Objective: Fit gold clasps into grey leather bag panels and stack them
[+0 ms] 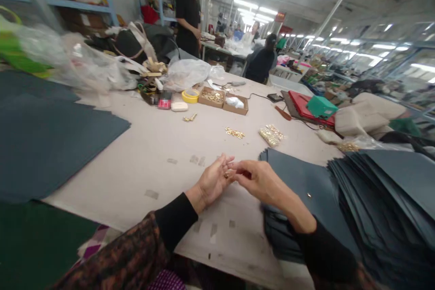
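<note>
My left hand is palm up above the table, its fingers partly curled, with a small gold piece at the fingers. Over those fingertips my right hand is closed in a pinch; what it holds, if anything, is too small to tell. To the right lies a stack of dark blue-grey sheets with one small metal piece on top. Beyond my hands are a loose pile of gold pieces and a clear bag of gold pieces.
Large dark sheets cover the left side. Further back stand cardboard boxes, yellow tape and plastic bags. Another sheet stack is at the right, near a green box. A person in black stands behind the table.
</note>
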`<action>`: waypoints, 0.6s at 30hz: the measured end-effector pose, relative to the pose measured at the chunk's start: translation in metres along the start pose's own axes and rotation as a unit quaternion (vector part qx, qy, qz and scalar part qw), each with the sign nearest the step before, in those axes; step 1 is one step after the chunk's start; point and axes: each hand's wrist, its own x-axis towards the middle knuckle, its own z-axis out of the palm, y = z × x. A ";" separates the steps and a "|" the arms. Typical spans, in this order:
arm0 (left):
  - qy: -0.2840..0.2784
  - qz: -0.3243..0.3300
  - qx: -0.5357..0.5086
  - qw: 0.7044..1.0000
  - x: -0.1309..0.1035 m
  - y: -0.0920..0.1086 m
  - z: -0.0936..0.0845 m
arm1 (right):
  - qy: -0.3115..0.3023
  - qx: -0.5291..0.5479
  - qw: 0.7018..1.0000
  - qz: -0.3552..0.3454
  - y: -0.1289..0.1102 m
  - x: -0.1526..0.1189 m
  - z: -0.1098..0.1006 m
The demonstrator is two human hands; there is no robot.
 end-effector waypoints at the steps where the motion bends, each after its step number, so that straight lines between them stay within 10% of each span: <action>1: 0.003 0.012 -0.009 1.000 -0.008 0.006 -0.004 | 0.008 0.005 1.000 -0.018 -0.014 0.002 0.015; 9: 0.047 0.102 -0.067 0.991 -0.065 0.047 -0.046 | 0.099 0.054 0.992 -0.047 -0.073 0.036 0.093; 18: 0.088 0.198 -0.056 0.975 -0.117 0.075 -0.121 | 0.056 0.058 0.995 -0.056 -0.156 0.085 0.150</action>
